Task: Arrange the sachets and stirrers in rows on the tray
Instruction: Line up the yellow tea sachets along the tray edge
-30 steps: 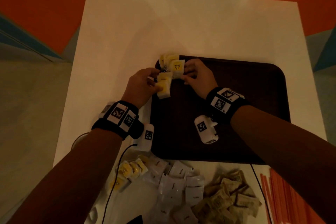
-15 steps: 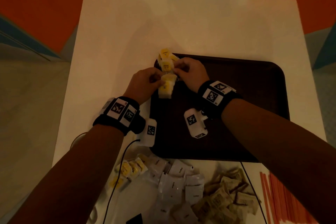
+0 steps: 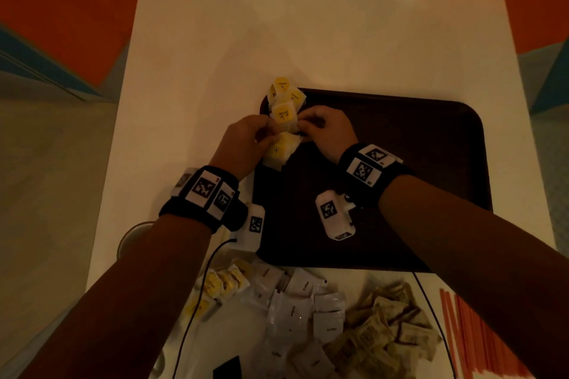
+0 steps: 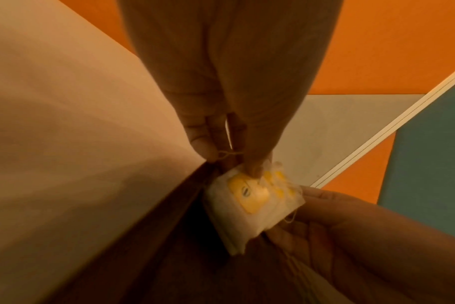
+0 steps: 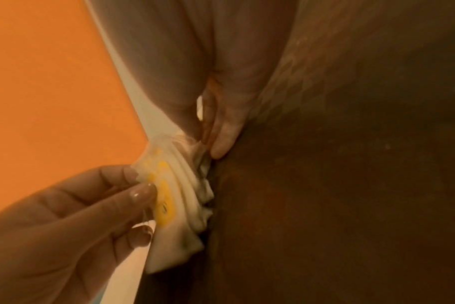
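A dark brown tray (image 3: 400, 163) lies on the white table. Several yellow sachets (image 3: 284, 92) are bunched at its far left corner. My left hand (image 3: 268, 138) grips a fanned stack of yellow sachets (image 3: 281, 151) over the tray's left edge; the left wrist view shows the stack (image 4: 249, 199) pinched at its top by my left hand (image 4: 237, 164). My right hand (image 3: 303, 126) pinches the edge of one yellow sachet (image 3: 284, 115) at the top of that stack. In the right wrist view my right hand (image 5: 208, 148) meets the fanned stack (image 5: 179, 205).
Along the table's near edge lie loose piles: yellow sachets (image 3: 221, 283), white sachets (image 3: 295, 301), brown sachets (image 3: 385, 332), and orange stirrers (image 3: 474, 341) at the right. A black cable (image 3: 197, 301) crosses the yellow pile. The rest of the tray is bare.
My right hand has moved left from a sachet near the tray's corner to meet my left hand at the stack. The left hand has barely moved.
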`<move>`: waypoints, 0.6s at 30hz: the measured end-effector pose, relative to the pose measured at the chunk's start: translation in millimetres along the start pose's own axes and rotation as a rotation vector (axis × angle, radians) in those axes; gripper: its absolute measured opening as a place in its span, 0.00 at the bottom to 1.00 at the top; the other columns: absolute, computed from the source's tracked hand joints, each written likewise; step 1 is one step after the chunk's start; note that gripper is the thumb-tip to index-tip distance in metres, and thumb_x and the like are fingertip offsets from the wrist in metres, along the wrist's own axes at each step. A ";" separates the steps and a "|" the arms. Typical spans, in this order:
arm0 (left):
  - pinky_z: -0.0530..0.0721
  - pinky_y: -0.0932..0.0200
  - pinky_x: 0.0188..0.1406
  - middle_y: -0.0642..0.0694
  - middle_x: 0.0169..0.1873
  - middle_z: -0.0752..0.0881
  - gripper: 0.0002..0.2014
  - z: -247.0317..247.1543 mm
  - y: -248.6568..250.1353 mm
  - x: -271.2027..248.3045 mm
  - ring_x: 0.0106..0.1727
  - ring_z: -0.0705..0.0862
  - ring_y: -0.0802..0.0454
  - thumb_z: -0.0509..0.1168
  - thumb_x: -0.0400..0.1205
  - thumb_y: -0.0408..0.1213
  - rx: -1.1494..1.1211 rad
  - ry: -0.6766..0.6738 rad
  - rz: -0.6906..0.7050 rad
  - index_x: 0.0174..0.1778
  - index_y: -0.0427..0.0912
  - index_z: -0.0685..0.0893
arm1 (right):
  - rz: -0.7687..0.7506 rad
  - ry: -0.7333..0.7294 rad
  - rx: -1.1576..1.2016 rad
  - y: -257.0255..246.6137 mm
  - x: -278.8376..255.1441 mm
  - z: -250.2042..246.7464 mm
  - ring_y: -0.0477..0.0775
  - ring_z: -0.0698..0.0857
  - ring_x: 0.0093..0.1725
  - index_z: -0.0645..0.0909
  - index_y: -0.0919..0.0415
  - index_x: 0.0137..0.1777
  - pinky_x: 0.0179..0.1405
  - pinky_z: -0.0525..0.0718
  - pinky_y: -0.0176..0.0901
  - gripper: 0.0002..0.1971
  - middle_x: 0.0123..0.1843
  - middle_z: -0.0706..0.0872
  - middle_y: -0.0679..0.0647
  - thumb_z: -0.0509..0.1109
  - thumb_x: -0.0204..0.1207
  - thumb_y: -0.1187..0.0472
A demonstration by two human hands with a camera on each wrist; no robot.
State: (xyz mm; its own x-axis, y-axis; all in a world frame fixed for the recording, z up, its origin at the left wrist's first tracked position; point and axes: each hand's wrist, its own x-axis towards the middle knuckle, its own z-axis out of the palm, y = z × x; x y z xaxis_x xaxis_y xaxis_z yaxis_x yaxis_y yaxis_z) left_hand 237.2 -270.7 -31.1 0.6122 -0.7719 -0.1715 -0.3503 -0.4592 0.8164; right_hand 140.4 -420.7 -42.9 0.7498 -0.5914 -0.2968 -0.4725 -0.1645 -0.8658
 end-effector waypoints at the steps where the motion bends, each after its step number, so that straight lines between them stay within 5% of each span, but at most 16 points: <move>1: 0.77 0.73 0.44 0.53 0.41 0.82 0.02 0.6 0.7 -2.3 0.43 0.80 0.57 0.69 0.77 0.33 0.002 0.014 0.005 0.43 0.44 0.84 | 0.032 0.010 0.032 -1.5 -1.0 -0.6 0.55 0.87 0.45 0.83 0.65 0.49 0.44 0.89 0.44 0.05 0.47 0.85 0.57 0.68 0.77 0.67; 4: 0.81 0.60 0.45 0.49 0.41 0.82 0.06 -1.4 1.1 -9.9 0.42 0.81 0.52 0.71 0.74 0.29 0.006 0.029 0.021 0.46 0.40 0.84 | 0.122 0.014 0.094 -3.7 -6.3 -2.6 0.54 0.87 0.38 0.79 0.63 0.49 0.38 0.90 0.47 0.04 0.45 0.83 0.56 0.64 0.80 0.63; 9: 0.80 0.68 0.37 0.46 0.45 0.79 0.24 -2.9 0.7 -20.7 0.37 0.80 0.51 0.73 0.69 0.24 0.032 -0.020 0.006 0.60 0.43 0.79 | 0.092 -0.090 0.136 1.7 -18.6 0.2 0.53 0.87 0.47 0.80 0.60 0.45 0.42 0.90 0.44 0.06 0.48 0.83 0.56 0.65 0.77 0.70; 13: 0.84 0.59 0.39 0.43 0.53 0.80 0.28 2.0 3.0 -24.7 0.39 0.83 0.46 0.74 0.69 0.26 0.037 0.025 -0.009 0.65 0.43 0.78 | 0.010 -0.178 0.130 -2.4 -25.1 5.1 0.48 0.85 0.49 0.83 0.66 0.52 0.48 0.88 0.38 0.09 0.51 0.84 0.54 0.67 0.75 0.73; 18: 0.78 0.79 0.32 0.46 0.48 0.82 0.24 -1.7 3.4 -24.7 0.33 0.83 0.59 0.76 0.68 0.27 -0.053 0.116 -0.072 0.60 0.42 0.79 | 0.057 -0.121 0.189 0.6 -28.0 3.3 0.49 0.86 0.46 0.83 0.62 0.48 0.45 0.89 0.38 0.06 0.45 0.85 0.51 0.69 0.75 0.72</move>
State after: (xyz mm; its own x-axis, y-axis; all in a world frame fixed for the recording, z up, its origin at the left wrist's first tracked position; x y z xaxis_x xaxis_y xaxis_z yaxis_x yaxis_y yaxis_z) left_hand 222.1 -252.4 -23.1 0.7132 -0.6806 -0.1679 -0.2666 -0.4849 0.8330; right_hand 120.6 -401.6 -36.4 0.7800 -0.4944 -0.3836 -0.4288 0.0242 -0.9031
